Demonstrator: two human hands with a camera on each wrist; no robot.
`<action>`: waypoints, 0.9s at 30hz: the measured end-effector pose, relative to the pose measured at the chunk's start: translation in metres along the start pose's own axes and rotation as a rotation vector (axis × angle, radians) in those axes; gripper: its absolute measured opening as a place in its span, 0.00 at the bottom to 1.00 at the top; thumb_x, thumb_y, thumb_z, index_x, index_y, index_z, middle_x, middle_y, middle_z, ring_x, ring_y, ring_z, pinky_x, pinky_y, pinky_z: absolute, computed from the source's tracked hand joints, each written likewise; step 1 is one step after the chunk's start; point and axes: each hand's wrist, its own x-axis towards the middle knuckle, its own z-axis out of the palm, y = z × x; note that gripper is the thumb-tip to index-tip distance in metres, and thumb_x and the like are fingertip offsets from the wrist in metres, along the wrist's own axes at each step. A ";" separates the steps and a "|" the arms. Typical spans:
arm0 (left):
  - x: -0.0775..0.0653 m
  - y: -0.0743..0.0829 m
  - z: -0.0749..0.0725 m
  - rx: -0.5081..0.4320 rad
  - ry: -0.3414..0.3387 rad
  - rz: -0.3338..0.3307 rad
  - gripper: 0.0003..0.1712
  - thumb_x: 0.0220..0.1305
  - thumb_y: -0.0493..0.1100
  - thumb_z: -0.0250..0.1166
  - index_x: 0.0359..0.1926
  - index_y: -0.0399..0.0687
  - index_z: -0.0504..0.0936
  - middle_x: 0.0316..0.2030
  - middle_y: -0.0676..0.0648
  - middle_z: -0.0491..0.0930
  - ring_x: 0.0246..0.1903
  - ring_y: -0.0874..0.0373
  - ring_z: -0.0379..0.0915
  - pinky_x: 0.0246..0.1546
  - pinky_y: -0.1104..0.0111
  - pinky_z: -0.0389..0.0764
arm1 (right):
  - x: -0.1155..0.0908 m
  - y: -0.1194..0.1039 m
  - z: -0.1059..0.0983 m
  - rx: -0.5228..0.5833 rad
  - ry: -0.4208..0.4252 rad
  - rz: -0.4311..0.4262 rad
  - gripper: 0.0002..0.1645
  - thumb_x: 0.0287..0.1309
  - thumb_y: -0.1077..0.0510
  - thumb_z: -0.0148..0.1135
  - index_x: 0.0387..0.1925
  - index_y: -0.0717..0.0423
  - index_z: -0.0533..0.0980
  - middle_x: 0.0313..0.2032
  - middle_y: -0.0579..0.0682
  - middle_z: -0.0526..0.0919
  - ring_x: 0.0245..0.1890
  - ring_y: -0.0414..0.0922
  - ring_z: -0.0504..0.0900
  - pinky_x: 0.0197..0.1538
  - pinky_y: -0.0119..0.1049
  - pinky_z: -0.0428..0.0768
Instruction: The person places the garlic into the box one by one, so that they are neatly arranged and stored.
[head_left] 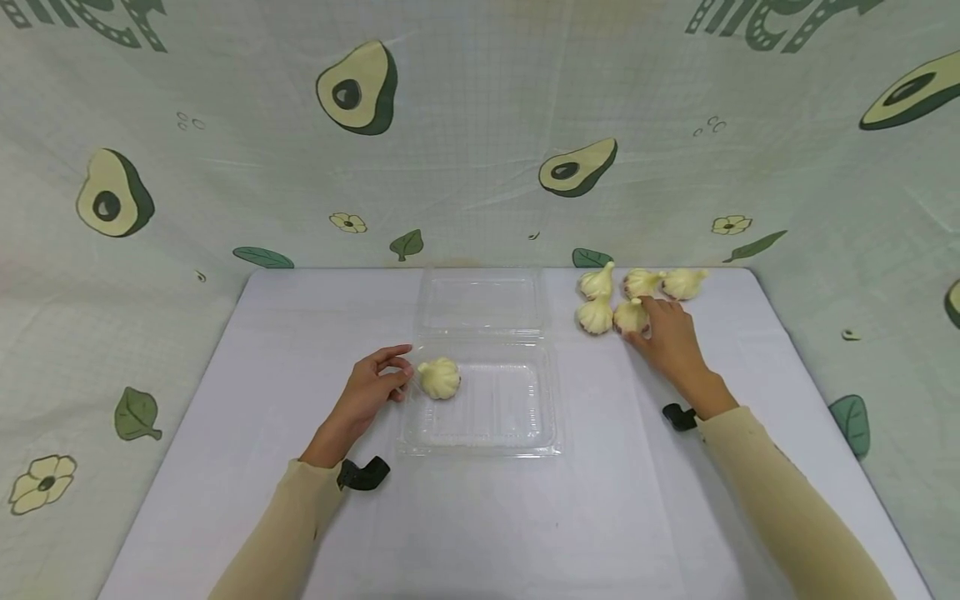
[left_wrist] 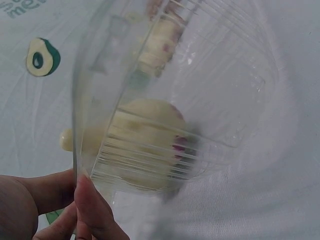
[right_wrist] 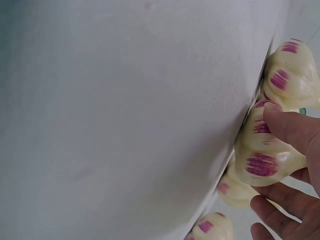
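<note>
A clear plastic clamshell container point(head_left: 480, 429) lies with its lid point(head_left: 480, 302) folded back, away from the person. One garlic bulb point(head_left: 439, 378) sits inside the base by its left wall. My left hand point(head_left: 371, 385) pinches the container's left rim between thumb and fingers; the left wrist view shows the thumb point(left_wrist: 92, 205) against the clear plastic. At the back right, my right hand point(head_left: 670, 337) grips a garlic bulb point(head_left: 630, 317) at the front of a group. In the right wrist view that purple-streaked garlic bulb point(right_wrist: 257, 155) lies between the thumb and fingers.
Around the right hand stand several other garlic bulbs, including one at front left point(head_left: 595, 317) and one at back right point(head_left: 682, 283). A white-covered table point(head_left: 480, 525) bears everything. Avocado-print cloth point(head_left: 480, 167) hangs behind and at both sides.
</note>
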 end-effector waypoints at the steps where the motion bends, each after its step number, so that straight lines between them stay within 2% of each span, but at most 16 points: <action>1: 0.000 0.000 0.000 -0.002 -0.001 0.000 0.29 0.76 0.31 0.61 0.75 0.37 0.71 0.46 0.47 0.77 0.33 0.60 0.76 0.30 0.72 0.80 | -0.001 0.000 0.000 0.001 0.003 -0.003 0.39 0.62 0.62 0.75 0.67 0.79 0.68 0.58 0.79 0.76 0.62 0.76 0.70 0.62 0.75 0.67; 12: 0.000 0.000 0.000 -0.007 -0.001 -0.002 0.29 0.77 0.32 0.61 0.75 0.37 0.71 0.46 0.47 0.77 0.34 0.60 0.75 0.30 0.72 0.79 | -0.008 0.000 -0.002 0.003 0.012 -0.005 0.38 0.61 0.63 0.76 0.65 0.78 0.69 0.56 0.79 0.77 0.58 0.76 0.73 0.60 0.74 0.69; 19: 0.000 0.000 0.000 -0.005 -0.003 -0.002 0.29 0.77 0.32 0.62 0.75 0.37 0.71 0.46 0.48 0.77 0.33 0.60 0.75 0.30 0.72 0.79 | -0.019 0.000 -0.009 -0.010 -0.022 0.046 0.40 0.61 0.58 0.77 0.66 0.76 0.69 0.60 0.77 0.76 0.64 0.75 0.69 0.66 0.74 0.61; 27: 0.000 0.000 0.000 -0.007 -0.004 0.002 0.29 0.77 0.31 0.61 0.75 0.37 0.71 0.46 0.47 0.77 0.33 0.60 0.75 0.30 0.72 0.80 | -0.031 -0.005 -0.016 0.015 0.048 0.030 0.39 0.58 0.61 0.79 0.64 0.75 0.71 0.57 0.75 0.79 0.63 0.73 0.70 0.66 0.73 0.61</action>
